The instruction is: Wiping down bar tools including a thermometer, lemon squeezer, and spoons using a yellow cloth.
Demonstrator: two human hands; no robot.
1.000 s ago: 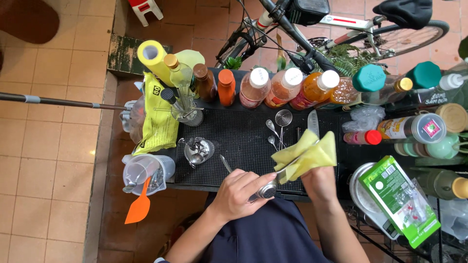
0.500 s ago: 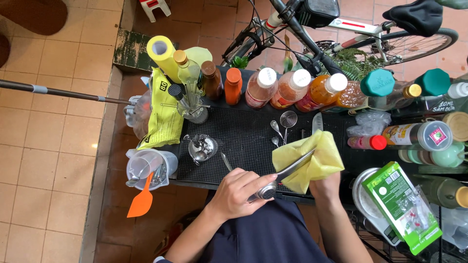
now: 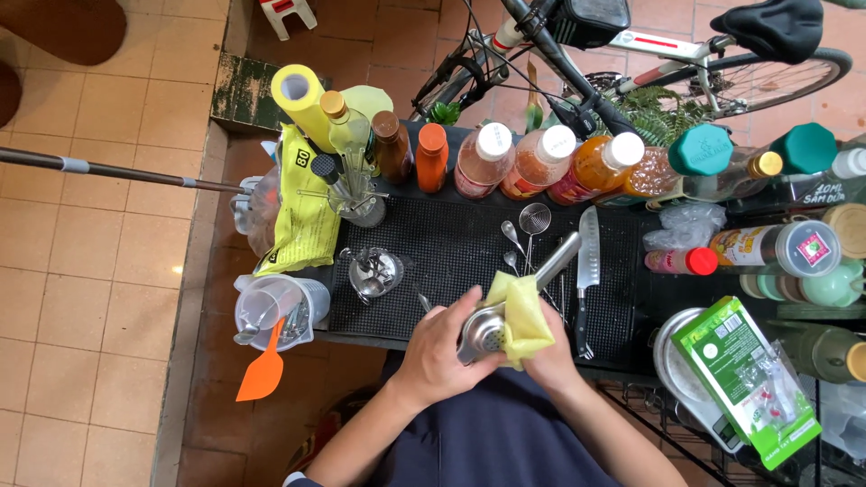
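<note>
Wiping step: left hand (image 3: 439, 353) has its fingers wrapped around the bowl end of the metal citrus press (image 3: 505, 316), held over the near edge of the table (image 3: 451, 243), long handle angled up and away toward the knife (image 3: 585, 271). Right hand (image 3: 548, 356) has fingers pinching the yellow cloth (image 3: 521, 314) bunched against the press head. To do it well, I'd keep the left grip firm, rotate the press rather than the cloth, work cloth into the perforated cup, and keep the handle clear of the strainers (image 3: 528, 230) and bottles (image 3: 541, 162)
</note>
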